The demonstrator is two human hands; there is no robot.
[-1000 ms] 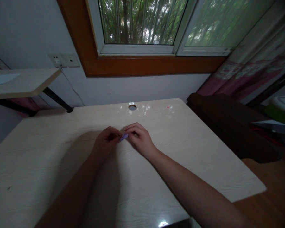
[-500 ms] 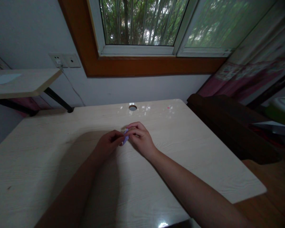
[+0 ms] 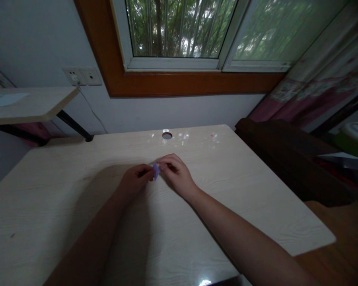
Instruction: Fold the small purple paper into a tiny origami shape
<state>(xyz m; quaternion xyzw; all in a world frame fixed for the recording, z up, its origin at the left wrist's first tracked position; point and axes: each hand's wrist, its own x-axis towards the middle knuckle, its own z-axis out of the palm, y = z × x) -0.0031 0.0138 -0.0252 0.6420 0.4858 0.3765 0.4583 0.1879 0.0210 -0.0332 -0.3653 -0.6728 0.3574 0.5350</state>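
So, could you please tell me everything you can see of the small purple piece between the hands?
The small purple piece looks thin, perhaps paper, with paler patches; its finer parts are too small to tell. It stands roughly on edge, taller than wide in view, over the pale desk. The left grip pinches its left side; the right grip is close beside it, contact unclear.

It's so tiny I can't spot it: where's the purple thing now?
In the head view, the purple thing is just left of centre, held in the left hand, beside the right hand, below the round hole.
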